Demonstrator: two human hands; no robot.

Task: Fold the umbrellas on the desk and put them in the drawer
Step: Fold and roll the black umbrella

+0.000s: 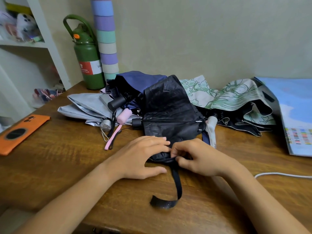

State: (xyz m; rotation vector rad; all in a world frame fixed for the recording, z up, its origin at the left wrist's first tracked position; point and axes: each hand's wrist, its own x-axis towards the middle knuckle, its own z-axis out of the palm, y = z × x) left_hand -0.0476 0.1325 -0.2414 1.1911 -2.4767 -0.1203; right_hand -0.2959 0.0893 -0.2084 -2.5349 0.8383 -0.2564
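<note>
Black umbrella [170, 112] crumpled, half-collapsed; right fingers [181, 162] pinching strap [177, 181], left fingers [157, 141] flat

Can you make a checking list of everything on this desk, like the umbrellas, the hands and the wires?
Surface: wooden desk, bare at the front.
Job's things: black umbrella in front; grey umbrella, navy umbrella and floral umbrella piled behind, all unfolded.
Clutter: orange phone, green bottle, booklet.
Grips: left hand rests flat on the black umbrella; right hand pinches its strap.
Cables: white cable at right.
Surroundings: wall, white shelves.
</note>
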